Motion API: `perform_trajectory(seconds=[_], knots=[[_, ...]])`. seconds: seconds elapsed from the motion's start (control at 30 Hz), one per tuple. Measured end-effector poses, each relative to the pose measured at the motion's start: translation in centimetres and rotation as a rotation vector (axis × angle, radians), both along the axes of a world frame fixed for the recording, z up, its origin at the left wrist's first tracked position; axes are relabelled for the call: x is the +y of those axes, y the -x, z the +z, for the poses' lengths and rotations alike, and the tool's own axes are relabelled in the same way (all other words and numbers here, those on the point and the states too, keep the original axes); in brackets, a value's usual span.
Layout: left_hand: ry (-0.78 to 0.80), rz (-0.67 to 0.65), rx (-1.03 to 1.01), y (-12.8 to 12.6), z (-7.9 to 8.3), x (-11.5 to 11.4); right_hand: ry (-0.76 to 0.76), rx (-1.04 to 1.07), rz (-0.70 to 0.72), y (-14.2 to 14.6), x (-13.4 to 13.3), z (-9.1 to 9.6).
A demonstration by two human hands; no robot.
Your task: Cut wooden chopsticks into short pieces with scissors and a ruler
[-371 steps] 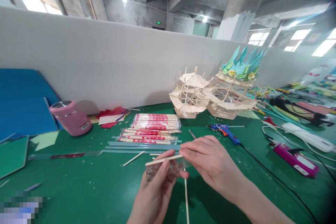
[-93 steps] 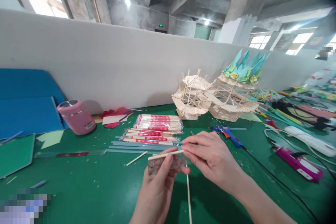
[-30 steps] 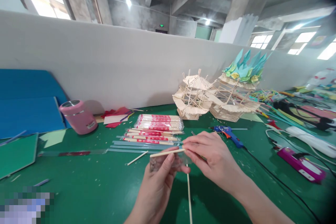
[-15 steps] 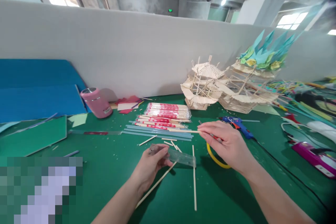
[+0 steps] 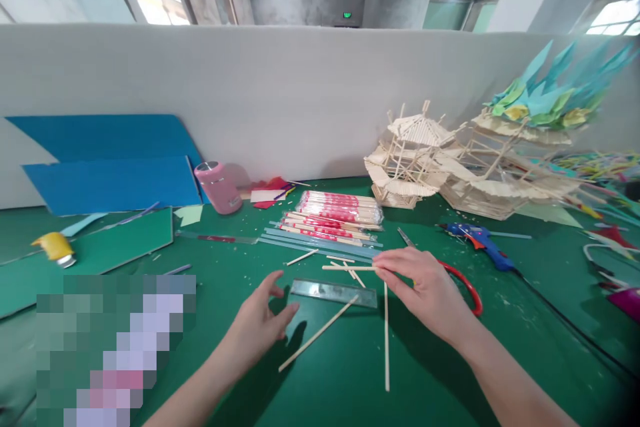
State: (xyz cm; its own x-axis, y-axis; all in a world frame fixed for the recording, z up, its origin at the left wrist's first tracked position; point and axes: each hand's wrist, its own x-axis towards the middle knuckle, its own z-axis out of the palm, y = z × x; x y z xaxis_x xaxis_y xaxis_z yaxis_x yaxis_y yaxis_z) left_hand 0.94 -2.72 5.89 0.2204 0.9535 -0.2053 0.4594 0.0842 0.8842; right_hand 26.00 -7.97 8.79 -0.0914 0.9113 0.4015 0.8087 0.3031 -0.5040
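Just right of centre, the right hand (image 5: 425, 290) pinches one end of a short stick (image 5: 350, 268) between thumb and fingertips. The stick lies level, pointing left, just above the clear ruler (image 5: 333, 292). The left hand (image 5: 260, 321), lower centre, is open with fingers loosely spread, just left of the ruler and apart from it. The ruler lies flat on the green surface (image 5: 440, 373). Two long sticks (image 5: 387, 340) lie near it, one slanted with its upper end at the ruler, one running toward the bottom edge. Farther up sit a chopstick pack (image 5: 340, 207), a blue glue gun (image 5: 477, 238) and a pink cup (image 5: 219, 187).
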Motion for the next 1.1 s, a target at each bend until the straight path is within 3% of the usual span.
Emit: perform_trajectory(seconds=[0.07,0.17,0.27,0.43,0.67,1.1], knots=[[-0.362,-0.086,0.219,0.2,1.4,-1.2,-0.026,-0.032,0.028,0.6,0.0,0.0],[-0.921,-0.173,0.327,-1.2,3.3,-3.1,-0.07,-0.107,0.062,1.7,-0.1,0.2],[-1.137,-0.138,0.419,-3.8,4.2,-4.1,-0.089,-0.157,0.09,2.9,-0.5,0.6],[-1.045,-0.146,0.465,-6.0,4.2,-3.9,-0.119,-0.151,0.086,3.9,-1.2,1.1],[-0.962,-0.26,0.473,-5.7,3.9,-3.9,-0.165,-0.132,0.044,4.2,-1.2,0.9],[-0.945,-0.375,0.445,-5.5,3.3,-3.0,-0.111,-0.113,0.06,4.2,-0.9,0.7]])
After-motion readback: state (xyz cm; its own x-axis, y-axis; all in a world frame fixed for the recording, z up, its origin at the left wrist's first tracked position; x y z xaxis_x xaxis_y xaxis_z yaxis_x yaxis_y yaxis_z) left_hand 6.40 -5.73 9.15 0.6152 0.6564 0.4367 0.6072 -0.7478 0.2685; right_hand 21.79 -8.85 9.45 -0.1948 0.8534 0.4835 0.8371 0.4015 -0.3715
